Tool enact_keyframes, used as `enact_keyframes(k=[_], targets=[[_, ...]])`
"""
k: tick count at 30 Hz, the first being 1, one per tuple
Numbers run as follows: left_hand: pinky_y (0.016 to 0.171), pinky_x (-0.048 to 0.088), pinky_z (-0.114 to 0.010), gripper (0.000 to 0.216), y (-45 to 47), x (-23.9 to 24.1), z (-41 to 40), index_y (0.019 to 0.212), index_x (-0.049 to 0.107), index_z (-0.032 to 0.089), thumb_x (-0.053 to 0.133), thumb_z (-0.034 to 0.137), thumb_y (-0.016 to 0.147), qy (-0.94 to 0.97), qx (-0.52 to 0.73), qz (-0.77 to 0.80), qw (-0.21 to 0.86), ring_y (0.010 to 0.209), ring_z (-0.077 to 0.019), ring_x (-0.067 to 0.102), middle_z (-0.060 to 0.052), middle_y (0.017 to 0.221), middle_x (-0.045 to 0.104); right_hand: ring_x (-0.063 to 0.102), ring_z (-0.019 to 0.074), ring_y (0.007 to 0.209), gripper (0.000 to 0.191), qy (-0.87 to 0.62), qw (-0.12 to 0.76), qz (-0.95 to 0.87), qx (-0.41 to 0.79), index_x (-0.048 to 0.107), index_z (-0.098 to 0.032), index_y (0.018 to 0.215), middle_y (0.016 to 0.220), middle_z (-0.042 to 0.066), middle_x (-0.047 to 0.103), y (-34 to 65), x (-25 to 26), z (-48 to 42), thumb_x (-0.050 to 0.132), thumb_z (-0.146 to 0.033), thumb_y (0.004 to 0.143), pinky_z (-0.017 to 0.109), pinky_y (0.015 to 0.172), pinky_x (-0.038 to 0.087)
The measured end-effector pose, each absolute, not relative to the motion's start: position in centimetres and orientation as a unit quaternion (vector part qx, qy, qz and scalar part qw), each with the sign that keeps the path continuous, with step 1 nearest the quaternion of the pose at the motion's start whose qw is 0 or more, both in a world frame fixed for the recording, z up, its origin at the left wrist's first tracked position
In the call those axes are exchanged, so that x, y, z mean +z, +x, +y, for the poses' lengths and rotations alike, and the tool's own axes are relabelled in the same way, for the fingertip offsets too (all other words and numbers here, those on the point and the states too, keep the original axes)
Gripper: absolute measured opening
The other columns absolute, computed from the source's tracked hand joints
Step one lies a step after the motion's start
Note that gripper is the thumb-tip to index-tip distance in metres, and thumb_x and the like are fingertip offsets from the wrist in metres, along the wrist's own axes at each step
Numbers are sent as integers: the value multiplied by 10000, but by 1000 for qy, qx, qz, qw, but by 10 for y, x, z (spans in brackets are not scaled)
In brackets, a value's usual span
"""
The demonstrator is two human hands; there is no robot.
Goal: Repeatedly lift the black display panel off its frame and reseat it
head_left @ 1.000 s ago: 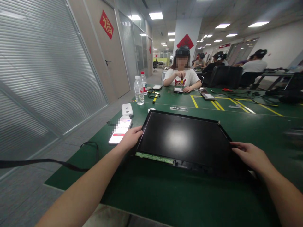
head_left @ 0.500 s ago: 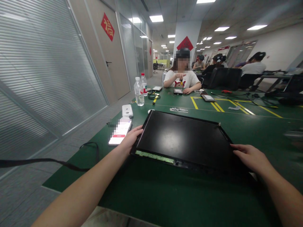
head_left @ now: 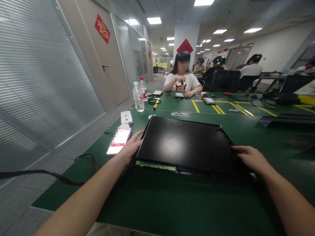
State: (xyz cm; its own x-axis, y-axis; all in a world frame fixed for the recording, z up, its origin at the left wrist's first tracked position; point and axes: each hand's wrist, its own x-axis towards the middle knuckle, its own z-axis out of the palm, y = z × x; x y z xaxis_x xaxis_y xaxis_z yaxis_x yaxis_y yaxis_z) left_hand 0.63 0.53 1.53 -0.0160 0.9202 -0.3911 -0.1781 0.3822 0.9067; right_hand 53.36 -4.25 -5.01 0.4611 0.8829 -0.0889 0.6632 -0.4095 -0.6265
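Note:
A large black display panel (head_left: 184, 144) lies flat on the green table mat (head_left: 172, 203), a strip of green circuit board showing along its near edge. My left hand (head_left: 129, 149) grips its left edge near the front corner, fingers curled round the rim. At the panel's right edge my right hand (head_left: 248, 158) holds on with the fingers laid along it.
A lit smartphone (head_left: 118, 141) and a white box (head_left: 126, 117) lie left of the panel, two water bottles (head_left: 138, 96) farther back. A black cable (head_left: 61, 177) hangs off the table's left edge. A person in a white shirt (head_left: 182, 82) works opposite; a black bar (head_left: 287, 120) lies at right.
The view has shifted slightly, the panel now sits a little lower and flatter, with both hands still on its edges. A black bar has come into view at the right.

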Motion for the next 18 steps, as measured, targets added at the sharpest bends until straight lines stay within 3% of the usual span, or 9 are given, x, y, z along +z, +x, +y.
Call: enact_keyframes(k=[6, 13, 16, 18], targets=[[572, 627, -265, 533, 7, 19, 1, 1433, 767, 182, 888, 178, 914, 358, 445, 543, 616, 679, -228, 826, -79, 900, 881, 783, 259, 811, 536, -813, 276, -465, 214, 894, -191, 1171, 1008, 117, 868, 531, -51, -42, 683, -94, 687, 330, 714, 558], [615, 644, -251, 345, 15, 29, -1, 1263, 852, 162, 676, 80, 978, 322, 463, 519, 643, 714, -207, 836, -79, 911, 889, 775, 250, 758, 574, -813, 269, -457, 240, 877, -188, 1226, 919, 97, 857, 531, -52, -43, 687, -90, 693, 324, 685, 549], [635, 661, -261, 212, 17, 28, 0, 1094, 883, 142, 704, 154, 982, 309, 463, 528, 642, 727, -220, 839, -92, 856, 878, 736, 235, 660, 585, -814, 257, -462, 241, 872, -177, 1246, 831, 87, 833, 532, -52, -43, 673, -101, 701, 320, 622, 518], [645, 671, -280, 190, 15, 26, 0, 1079, 884, 166, 774, 157, 925, 322, 449, 547, 629, 754, -235, 845, -85, 858, 881, 709, 227, 613, 587, -813, 251, -467, 240, 869, -173, 1255, 769, 78, 810, 532, -53, -43, 671, -111, 706, 316, 588, 495]])
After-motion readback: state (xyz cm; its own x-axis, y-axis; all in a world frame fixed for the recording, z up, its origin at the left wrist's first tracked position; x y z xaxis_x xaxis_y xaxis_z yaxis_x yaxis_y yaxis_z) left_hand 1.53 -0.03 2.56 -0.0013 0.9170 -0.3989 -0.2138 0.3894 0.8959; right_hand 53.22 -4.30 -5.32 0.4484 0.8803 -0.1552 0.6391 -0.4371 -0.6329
